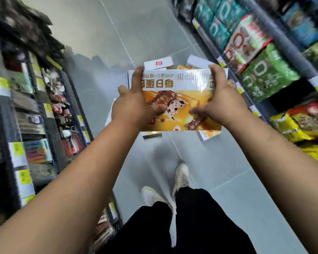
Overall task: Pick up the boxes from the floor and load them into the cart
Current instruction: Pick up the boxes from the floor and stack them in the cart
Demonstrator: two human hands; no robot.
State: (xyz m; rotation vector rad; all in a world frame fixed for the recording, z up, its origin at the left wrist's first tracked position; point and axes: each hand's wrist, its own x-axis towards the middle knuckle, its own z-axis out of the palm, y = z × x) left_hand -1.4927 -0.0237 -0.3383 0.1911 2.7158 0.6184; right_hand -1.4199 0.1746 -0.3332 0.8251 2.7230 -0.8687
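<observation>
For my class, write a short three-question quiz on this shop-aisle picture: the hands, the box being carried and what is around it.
1. True or false: the left hand and the right hand both grip the held box.
2. Pick one. Where do the other boxes lie?
A. on the floor, beyond the held box
B. stacked in a cart
C. on top of the person's shoes
3. Short answer: on which side of the person are the shelves with the big green bags?

Key: 1 true. 2 A. 3 the right side.
</observation>
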